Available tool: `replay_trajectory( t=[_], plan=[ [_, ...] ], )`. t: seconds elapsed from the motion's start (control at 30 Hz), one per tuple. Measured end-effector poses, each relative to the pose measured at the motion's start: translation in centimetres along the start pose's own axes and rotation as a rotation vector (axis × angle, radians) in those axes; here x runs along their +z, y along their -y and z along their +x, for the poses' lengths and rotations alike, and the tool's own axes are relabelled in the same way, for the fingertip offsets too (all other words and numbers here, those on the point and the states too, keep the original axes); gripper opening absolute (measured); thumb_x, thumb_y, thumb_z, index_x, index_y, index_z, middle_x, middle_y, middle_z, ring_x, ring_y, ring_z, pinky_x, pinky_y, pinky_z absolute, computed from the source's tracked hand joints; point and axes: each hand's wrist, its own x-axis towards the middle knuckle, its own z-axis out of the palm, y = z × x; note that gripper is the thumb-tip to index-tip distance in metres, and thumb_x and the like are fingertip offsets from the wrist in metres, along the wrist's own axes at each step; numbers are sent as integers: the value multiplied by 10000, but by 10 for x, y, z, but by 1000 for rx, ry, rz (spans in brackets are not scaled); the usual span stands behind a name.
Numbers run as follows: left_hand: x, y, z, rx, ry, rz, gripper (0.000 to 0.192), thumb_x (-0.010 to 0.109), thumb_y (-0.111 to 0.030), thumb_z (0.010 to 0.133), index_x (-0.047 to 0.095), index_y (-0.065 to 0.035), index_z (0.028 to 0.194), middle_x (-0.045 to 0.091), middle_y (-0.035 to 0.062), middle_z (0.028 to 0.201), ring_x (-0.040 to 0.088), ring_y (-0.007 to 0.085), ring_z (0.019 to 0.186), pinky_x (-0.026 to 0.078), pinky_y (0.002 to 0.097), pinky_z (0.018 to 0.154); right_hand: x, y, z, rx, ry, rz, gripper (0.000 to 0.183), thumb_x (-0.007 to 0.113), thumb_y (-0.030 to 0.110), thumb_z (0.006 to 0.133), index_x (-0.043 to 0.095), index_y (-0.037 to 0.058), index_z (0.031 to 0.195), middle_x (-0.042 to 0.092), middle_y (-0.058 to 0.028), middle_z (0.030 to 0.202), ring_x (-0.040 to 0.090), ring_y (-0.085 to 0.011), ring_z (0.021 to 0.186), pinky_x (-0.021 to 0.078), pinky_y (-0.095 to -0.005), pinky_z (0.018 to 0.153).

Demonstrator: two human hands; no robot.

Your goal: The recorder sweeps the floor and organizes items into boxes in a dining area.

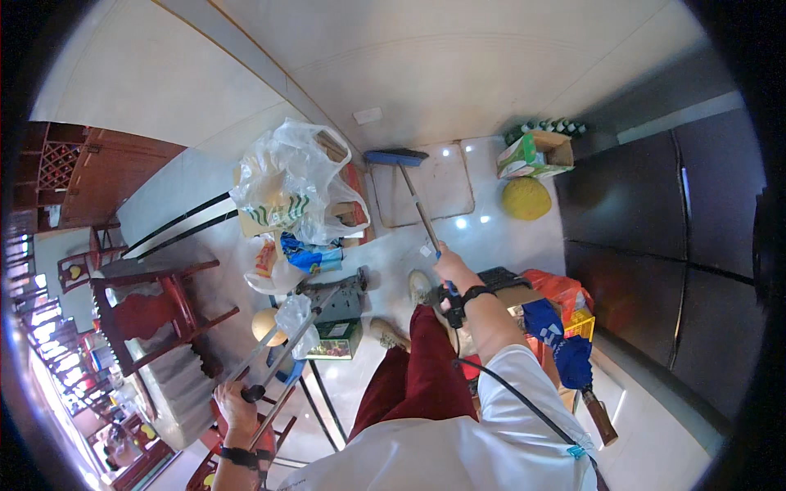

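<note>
My right hand (453, 265) is closed around the handle of a broom (419, 208), which has a metal pole with blue fittings. Its blue head (396, 158) with dark bristles rests on the tiled floor by the wall, over the edge of a square, dark-stained outline (424, 190). My left hand (236, 405) grips the black-ended top of a metal pole (291, 344). That pole slants down toward a grey dustpan (338, 297) on the floor; a clear plastic bag (298, 325) partly covers its lower stretch.
White plastic bags (295, 178) sit over cartons at the left. A glass-sided box (336, 339) stands near my shoes (390, 334). Rightward are an open carton (535, 154), green bottles (556, 126), a yellow-green round object (526, 198), a blue umbrella (571, 359) and dark cabinet doors (620, 202).
</note>
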Motion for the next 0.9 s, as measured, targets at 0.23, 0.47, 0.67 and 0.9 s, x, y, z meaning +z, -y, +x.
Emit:
replay_trajectory(
  t=[0.23,0.47,0.67,0.9],
  plan=[
    [-9,-6,0,3,-31,-29,128,595,5,595,577,-74,694,568,92,781,514,304,820,383,408,790,-1,-86,-46,-28,86,-336,657,469,77,820,187,91,1413,615,-222,744,596,-310,505,467,-411,452],
    [-7,5,0,-1,-27,5,135,592,-11,616,591,-76,735,568,90,809,513,313,827,380,416,794,-18,-63,-89,-69,12,-75,654,569,157,797,273,104,1377,597,-240,761,571,-297,460,463,-390,430],
    [-2,6,3,25,-31,-63,141,583,-4,614,591,-73,737,573,90,827,509,319,847,376,412,798,-32,-26,0,200,-19,3,674,458,115,841,126,143,1427,605,-199,726,573,-279,464,454,-378,394],
    [-7,1,7,23,-78,-59,136,589,-22,623,565,-72,747,571,100,839,506,331,845,378,426,787,-26,-106,-66,70,-23,-523,648,483,151,822,207,99,1406,627,-243,853,635,-338,639,499,-444,608]
  ],
)
